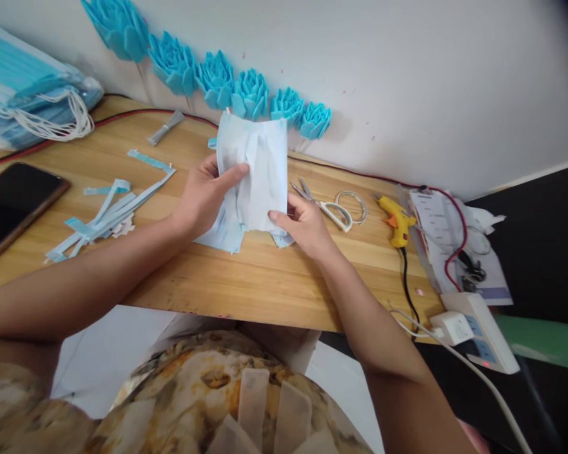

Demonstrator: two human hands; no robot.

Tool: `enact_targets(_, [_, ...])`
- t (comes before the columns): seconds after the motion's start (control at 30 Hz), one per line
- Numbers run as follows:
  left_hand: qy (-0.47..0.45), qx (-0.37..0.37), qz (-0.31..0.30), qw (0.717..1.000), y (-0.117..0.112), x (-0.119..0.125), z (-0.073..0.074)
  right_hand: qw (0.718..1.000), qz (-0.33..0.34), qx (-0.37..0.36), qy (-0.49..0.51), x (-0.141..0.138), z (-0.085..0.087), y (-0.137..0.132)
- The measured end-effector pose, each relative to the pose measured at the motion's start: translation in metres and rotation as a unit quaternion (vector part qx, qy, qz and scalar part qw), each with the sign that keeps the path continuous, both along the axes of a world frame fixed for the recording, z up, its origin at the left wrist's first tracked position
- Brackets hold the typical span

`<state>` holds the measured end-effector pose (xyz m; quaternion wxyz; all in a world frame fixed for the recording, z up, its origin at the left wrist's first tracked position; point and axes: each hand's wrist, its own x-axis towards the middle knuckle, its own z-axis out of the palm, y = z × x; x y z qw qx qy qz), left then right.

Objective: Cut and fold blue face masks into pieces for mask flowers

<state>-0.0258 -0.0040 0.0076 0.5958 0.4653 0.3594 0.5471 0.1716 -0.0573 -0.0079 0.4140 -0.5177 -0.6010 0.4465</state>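
Note:
Both hands hold up a pale blue sheet of face-mask fabric (260,170), creased down its middle, over the wooden table. My left hand (206,192) grips its left side, thumb on the front and the other fingers behind. At the lower right edge, my right hand (305,224) pinches the fabric between thumb and fingers. More pale blue fabric pieces (224,230) lie on the table just below and behind the sheet. Scissors with white handles (336,214) rest beside my right hand. Cut blue-and-white strips (108,217) lie in a pile left of my left hand.
Several blue fabric flowers (250,91) on stems lean along the wall. A bag of face masks (28,88) and a phone (21,198) are at left. At right are a tape roll (351,207), a yellow glue gun (396,221), papers and a power strip (480,334) with cables.

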Motion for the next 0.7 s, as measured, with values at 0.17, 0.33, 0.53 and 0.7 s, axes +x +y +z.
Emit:
enact_targets(0.17, [-0.016, -0.006, 0.022, 1.0, 0.005, -0.002, 0.0, 0.995, -0.046, 0.058, -0.064, 0.0, 0.002, 0.001])
enact_targets(0.33, [-0.016, -0.05, -0.027, 0.998, -0.006, 0.001, 0.007, 0.999, -0.015, 0.029, -0.014, -0.002, 0.004, -0.001])
enact_targets(0.53, [-0.048, -0.086, -0.105, 0.99, -0.011, 0.004, 0.01, 0.999, -0.034, 0.018, 0.017, -0.002, 0.006, -0.003])
enact_targets(0.7, [0.001, -0.064, -0.076, 0.995, -0.007, 0.003, 0.009, 1.0, -0.012, 0.002, 0.009, -0.003, 0.01, -0.005])
